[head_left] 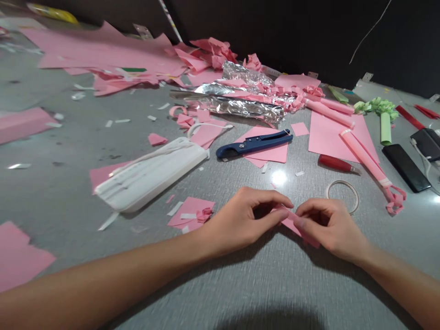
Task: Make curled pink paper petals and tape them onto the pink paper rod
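Observation:
Between my two hands is a small piece of pink paper (292,224), partly covered by the fingers. My left hand (254,215) pinches its left end between thumb and fingers. On the other end, my right hand (326,224) grips with thumb and curled fingers. The paper is held low over the grey table, with shadow under both hands. Just behind the right hand lies a roll of white tape (357,197). A pink square with a crumpled pink scrap (204,214) and white strips lies beside my left forearm.
Blue-handled scissors (254,144) rest on pink sheets beyond the hands. A white power strip (154,174) lies left, a red-handled cutter (337,164) and black phone (405,167) right. Rolled pink tubes (364,156), crumpled foil (237,107) and a green paper flower (383,110) lie farther back.

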A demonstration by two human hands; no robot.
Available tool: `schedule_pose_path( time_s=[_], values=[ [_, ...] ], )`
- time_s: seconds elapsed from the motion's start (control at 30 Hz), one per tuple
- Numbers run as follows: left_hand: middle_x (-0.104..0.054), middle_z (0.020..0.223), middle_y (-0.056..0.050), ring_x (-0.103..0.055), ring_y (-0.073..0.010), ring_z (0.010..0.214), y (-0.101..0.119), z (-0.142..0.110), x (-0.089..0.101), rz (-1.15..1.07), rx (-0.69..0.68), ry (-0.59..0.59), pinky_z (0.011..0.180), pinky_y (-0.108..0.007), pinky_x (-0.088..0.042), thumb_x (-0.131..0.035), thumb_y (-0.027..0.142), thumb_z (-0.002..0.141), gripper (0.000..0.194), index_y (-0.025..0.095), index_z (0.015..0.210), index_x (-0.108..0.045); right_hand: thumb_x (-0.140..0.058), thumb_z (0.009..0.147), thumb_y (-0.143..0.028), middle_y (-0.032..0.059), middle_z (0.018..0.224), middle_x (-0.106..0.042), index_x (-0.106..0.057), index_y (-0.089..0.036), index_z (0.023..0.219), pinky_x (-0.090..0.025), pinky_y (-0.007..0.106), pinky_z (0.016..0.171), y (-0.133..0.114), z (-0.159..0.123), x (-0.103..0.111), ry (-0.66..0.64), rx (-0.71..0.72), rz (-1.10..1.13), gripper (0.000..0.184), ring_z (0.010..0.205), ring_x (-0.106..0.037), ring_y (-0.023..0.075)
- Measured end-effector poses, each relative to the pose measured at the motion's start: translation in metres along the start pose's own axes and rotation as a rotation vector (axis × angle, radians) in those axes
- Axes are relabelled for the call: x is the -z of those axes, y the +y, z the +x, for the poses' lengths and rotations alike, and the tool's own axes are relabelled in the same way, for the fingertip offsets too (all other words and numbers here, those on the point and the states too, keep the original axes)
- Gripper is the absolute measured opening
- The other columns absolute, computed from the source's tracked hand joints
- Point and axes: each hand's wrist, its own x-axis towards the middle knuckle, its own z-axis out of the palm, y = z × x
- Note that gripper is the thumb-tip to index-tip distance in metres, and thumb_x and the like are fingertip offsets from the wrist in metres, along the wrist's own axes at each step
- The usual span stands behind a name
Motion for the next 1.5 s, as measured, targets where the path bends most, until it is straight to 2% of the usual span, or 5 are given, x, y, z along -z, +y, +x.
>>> schedule_pose_path(
  time_s=[0.3,0.53,0.67,0.93,1.5],
  values=[
    [-0.072,0.096,-0.003,-0.068,-0.0161,0.084,-0.006,-0.004,0.000,-0.201,-0.114,0.069,0.076,-0.027,-0.058,-0.077,0.028,0.094,0.026,0.019,0.118,-0.072,-0.085,0.091,-0.043,0.0037,0.077,-0.073,-0.085,-0.017,0.093,-0.047,0.025,0.058,-0.003,0.002,0.011,-0.105,0.008,0.039,0.026,0.063,-0.060,0.0133],
    [-0.073,0.127,-0.010,-0.069,-0.0228,0.117,-0.010,-0.004,0.016,0.670,-0.706,0.097,0.101,-0.036,-0.055,-0.058,0.008,0.105,0.021,0.021,0.108,-0.074,-0.067,0.104,-0.038,0.0053,0.085,-0.078,-0.087,-0.019,0.104,-0.048,0.028,0.062,-0.004,0.004,0.022,-0.134,0.092,-0.259,0.027,0.071,-0.065,0.0172],
    [-0.080,0.111,-0.009,-0.071,-0.0247,0.103,-0.011,-0.020,0.020,1.030,-0.882,0.108,0.094,-0.039,-0.052,-0.047,0.003,0.107,0.030,0.015,0.108,-0.075,-0.057,0.112,-0.026,0.0095,0.097,-0.080,-0.081,-0.015,0.111,-0.053,0.037,0.078,-0.009,-0.009,0.017,0.007,0.480,-0.793,0.026,0.088,-0.069,0.0234],
    [-0.079,0.114,-0.012,-0.068,-0.0272,0.101,-0.016,-0.083,-0.015,1.125,-0.699,0.083,0.094,-0.043,-0.052,-0.046,0.010,0.100,0.036,0.013,0.116,-0.078,-0.045,0.115,-0.010,0.0100,0.103,-0.077,-0.073,-0.011,0.115,-0.051,0.040,0.081,0.012,-0.052,-0.009,0.015,0.726,-1.158,0.029,0.089,-0.065,0.0240],
    [-0.081,0.111,-0.005,-0.067,-0.0255,0.099,-0.015,-0.090,-0.015,0.962,-0.506,0.118,0.093,-0.042,-0.052,-0.040,0.007,0.103,0.045,0.020,0.113,-0.081,-0.040,0.112,-0.004,0.0054,0.097,-0.082,-0.079,-0.017,0.101,-0.053,0.038,0.085,0.008,-0.043,-0.014,0.067,0.758,-1.288,0.042,0.091,-0.067,0.0213]
  ],
)
